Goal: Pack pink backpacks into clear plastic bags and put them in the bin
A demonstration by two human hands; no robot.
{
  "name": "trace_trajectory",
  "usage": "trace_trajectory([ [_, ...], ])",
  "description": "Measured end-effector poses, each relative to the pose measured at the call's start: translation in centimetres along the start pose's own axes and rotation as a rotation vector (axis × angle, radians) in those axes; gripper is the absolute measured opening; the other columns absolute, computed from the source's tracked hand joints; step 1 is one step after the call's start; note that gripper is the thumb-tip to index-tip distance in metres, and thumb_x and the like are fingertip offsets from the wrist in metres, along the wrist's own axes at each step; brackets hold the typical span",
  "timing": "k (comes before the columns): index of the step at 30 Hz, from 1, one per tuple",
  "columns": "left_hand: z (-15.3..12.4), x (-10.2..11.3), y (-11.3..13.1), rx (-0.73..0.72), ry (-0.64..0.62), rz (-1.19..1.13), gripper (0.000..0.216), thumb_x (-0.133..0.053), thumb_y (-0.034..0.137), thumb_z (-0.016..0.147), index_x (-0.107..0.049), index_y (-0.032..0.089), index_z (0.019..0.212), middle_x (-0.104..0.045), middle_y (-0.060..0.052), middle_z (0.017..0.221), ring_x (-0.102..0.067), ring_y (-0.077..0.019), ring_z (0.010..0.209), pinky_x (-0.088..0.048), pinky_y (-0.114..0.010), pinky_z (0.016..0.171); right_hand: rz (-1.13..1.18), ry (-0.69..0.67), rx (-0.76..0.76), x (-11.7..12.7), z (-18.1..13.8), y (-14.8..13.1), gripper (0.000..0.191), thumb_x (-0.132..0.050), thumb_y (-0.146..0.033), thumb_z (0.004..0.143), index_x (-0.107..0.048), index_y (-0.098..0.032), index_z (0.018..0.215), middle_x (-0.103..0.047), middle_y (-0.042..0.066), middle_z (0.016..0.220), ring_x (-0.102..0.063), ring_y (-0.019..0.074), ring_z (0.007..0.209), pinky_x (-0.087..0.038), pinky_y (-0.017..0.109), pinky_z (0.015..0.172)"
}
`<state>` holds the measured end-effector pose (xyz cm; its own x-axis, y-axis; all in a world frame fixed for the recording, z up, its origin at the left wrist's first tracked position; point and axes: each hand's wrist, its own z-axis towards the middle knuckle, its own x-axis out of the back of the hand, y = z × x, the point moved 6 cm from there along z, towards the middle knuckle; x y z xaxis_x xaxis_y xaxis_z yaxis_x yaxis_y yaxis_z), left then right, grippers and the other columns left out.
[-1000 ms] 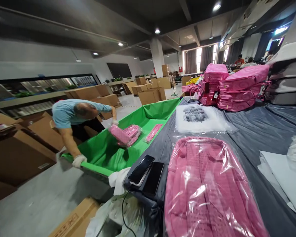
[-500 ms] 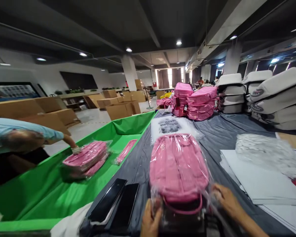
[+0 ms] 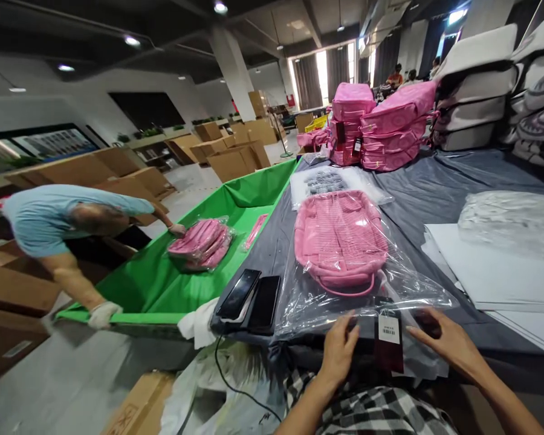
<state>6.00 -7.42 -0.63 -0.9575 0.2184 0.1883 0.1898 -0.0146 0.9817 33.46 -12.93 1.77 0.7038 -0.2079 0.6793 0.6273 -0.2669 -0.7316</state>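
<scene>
Both hands — left hand (image 3: 340, 350), right hand (image 3: 448, 344) — lie flat, fingers spread, gripping nothing, on the bag (image 3: 367, 302) mouth; its film looks slippery, the backpack (image 3: 340, 238) soft and light — best gripped by the handle.

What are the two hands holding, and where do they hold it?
Both hands, left hand and right hand, rest on the open near edge of the clear plastic bag around the pink backpack; a firm hold cannot be told.

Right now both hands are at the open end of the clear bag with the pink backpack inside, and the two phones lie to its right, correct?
Not quite. The head view shows the two phones left of the clear bag, not right. Both hands, left hand and right hand, are at its open end, pink backpack inside.
</scene>
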Motion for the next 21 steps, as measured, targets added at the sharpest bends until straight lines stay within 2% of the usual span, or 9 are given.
trace_trajectory([
  [1, 1.0, -1.7, 0.7, -0.033, -0.062, 0.044, 0.045, -0.07, 0.042, 0.078, -0.073, 0.021, 0.118, -0.075, -0.009, 0.115, -0.065, -0.0202, 0.079, -0.052, -0.037, 0.085, -0.103, 0.008, 0.023, -0.6, 0.2, -0.5, 0.05, -0.066, -0.065, 0.069, -0.071, -0.023, 0.095, -0.079, 0.011, 0.093, -0.074, 0.0319, 0.086, -0.057, 0.039, 0.074],
  [3, 2.9, -4.3, 1.4, -0.017, -0.142, 0.053, 0.041, -0.071, 0.031, 0.074, -0.073, 0.02, 0.113, -0.076, -0.007, 0.101, -0.062, -0.0195, 0.074, -0.05, -0.037, 0.086, -0.26, 0.011, 0.056, -1.4, 0.6, -0.7, 0.039, -0.057, -0.053, 0.079, -0.07, -0.024, 0.101, -0.078, 0.009, 0.084, -0.074, 0.0309, 0.078, -0.053, 0.036, 0.066],
  [6, 4.5, -5.9, 1.6, 0.052, -0.155, -0.008, 0.015, -0.071, 0.029, 0.074, -0.072, 0.017, 0.083, -0.067, -0.001, 0.071, -0.055, -0.0168, 0.065, -0.046, -0.031, 0.073, -0.283, -0.003, 0.078, -1.5, 0.7, 0.1, 0.037, -0.045, -0.042, 0.086, -0.069, -0.023, 0.107, -0.077, 0.008, 0.079, -0.074, 0.0307, 0.077, -0.05, 0.034, 0.064],
  [8, 4.6, -5.8, 1.5, 0.074, -0.157, -0.045, 0.019, -0.072, 0.035, 0.076, -0.066, 0.017, 0.072, -0.063, -0.001, 0.066, -0.054, -0.0158, 0.065, -0.044, -0.028, 0.067, -0.157, -0.051, 0.109, -1.4, 0.4, 0.4, 0.04, -0.042, -0.047, 0.088, -0.07, -0.022, 0.098, -0.076, 0.009, 0.082, -0.073, 0.031, 0.08, -0.052, 0.036, 0.069],
  [10, 4.2, -5.3, 1.3, 0.122, -0.179, -0.141, 0.027, -0.075, 0.042, 0.075, -0.065, 0.016, 0.074, -0.063, -0.001, 0.069, -0.055, -0.0151, 0.067, -0.043, -0.026, 0.065, 0.042, -0.162, 0.144, -1.7, -0.2, -0.1, 0.048, -0.041, -0.057, 0.089, -0.071, -0.02, 0.091, -0.076, 0.011, 0.086, -0.072, 0.0306, 0.084, -0.054, 0.037, 0.077],
  [12, 3.9, -5.1, 1.2, 0.164, -0.2, -0.259, 0.034, -0.079, 0.047, 0.072, -0.065, 0.016, 0.077, -0.063, -0.001, 0.074, -0.056, -0.0148, 0.071, -0.043, -0.026, 0.067, 0.266, -0.301, 0.147, -2.3, -0.8, -1.1, 0.057, -0.044, -0.067, 0.089, -0.071, -0.017, 0.094, -0.075, 0.011, 0.093, -0.07, 0.0302, 0.091, -0.054, 0.038, 0.084],
  [15, 4.2, -5.3, 0.9, 0.171, -0.186, -0.304, 0.041, -0.086, 0.046, 0.064, -0.06, 0.018, 0.076, -0.061, 0.001, 0.075, -0.055, -0.0131, 0.071, -0.043, -0.025, 0.07, 0.512, -0.456, 0.044, -3.3, -1.6, -2.1, 0.069, -0.052, -0.077, 0.083, -0.072, -0.015, 0.106, -0.075, 0.011, 0.101, -0.069, 0.03, 0.094, -0.055, 0.039, 0.085],
  [17, 4.5, -6.1, 0.3, 0.181, -0.18, -0.273, 0.045, -0.087, 0.046, 0.063, -0.054, 0.019, 0.075, -0.055, 0.004, 0.068, -0.051, -0.0111, 0.064, -0.041, -0.024, 0.065, 0.576, -0.466, -0.035, -3.6, -1.9, -2.1, 0.075, -0.055, -0.082, 0.079, -0.072, -0.015, 0.108, -0.075, 0.011, 0.103, -0.069, 0.0297, 0.094, -0.055, 0.039, 0.085],
  [21, 4.2, -8.0, -0.8, 0.19, -0.214, -0.159, 0.04, -0.082, 0.045, 0.073, -0.05, 0.021, 0.08, -0.047, 0.008, 0.059, -0.045, -0.011, 0.053, -0.037, -0.024, 0.056, 0.544, -0.322, -0.061, -3.4, -2.0, -1.1, 0.076, -0.053, -0.085, 0.078, -0.072, -0.016, 0.103, -0.075, 0.011, 0.104, -0.069, 0.0298, 0.098, -0.054, 0.039, 0.092],
])
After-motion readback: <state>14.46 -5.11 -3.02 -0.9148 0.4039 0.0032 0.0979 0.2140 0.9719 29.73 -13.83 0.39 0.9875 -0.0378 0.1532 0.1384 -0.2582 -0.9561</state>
